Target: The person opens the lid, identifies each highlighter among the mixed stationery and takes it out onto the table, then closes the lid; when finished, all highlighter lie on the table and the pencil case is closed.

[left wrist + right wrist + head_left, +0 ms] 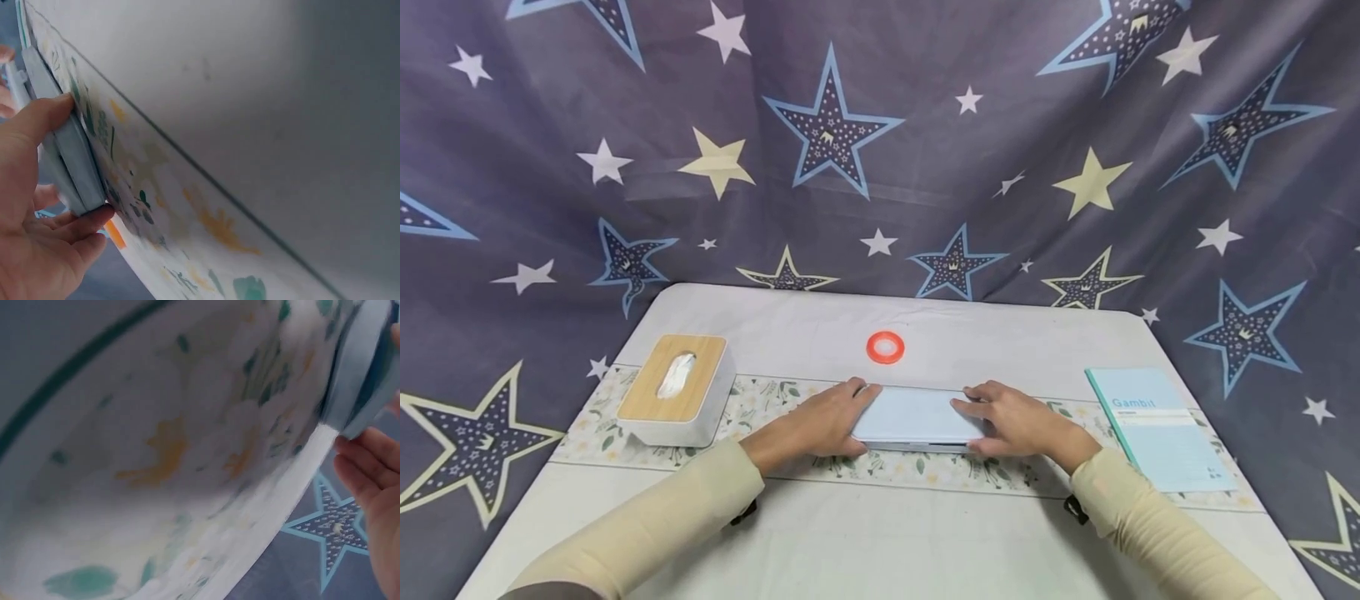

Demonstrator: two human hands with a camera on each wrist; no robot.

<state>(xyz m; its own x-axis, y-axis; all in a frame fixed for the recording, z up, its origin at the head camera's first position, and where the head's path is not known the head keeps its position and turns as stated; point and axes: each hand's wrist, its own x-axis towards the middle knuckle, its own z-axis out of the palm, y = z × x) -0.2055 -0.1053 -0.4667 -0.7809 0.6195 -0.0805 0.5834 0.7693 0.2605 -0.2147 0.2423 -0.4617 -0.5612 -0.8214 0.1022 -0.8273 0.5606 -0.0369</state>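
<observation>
A light blue, flat rectangular case [917, 414] lies across the flowered runner, in front of the person. Its left end is held by the left hand [826, 421], thumb at the near edge and fingers at the end and far side. At the opposite end, the right hand [1018, 423] holds the case with thumb near the front edge and a finger over the top. A dark gap shows between lid and base of the case [80, 159] in the left wrist view. From the right wrist, the case's end [357, 362] also shows this gap, with fingertips at its corner.
Left of the hands stands a tissue box [677, 387] with a wooden top. An orange-red ring-shaped roll [885, 335] lies beyond the case. A light blue notebook [1165, 437] rests at the right. Behind the white-covered table [910, 533] hangs a star-patterned curtain [925, 167].
</observation>
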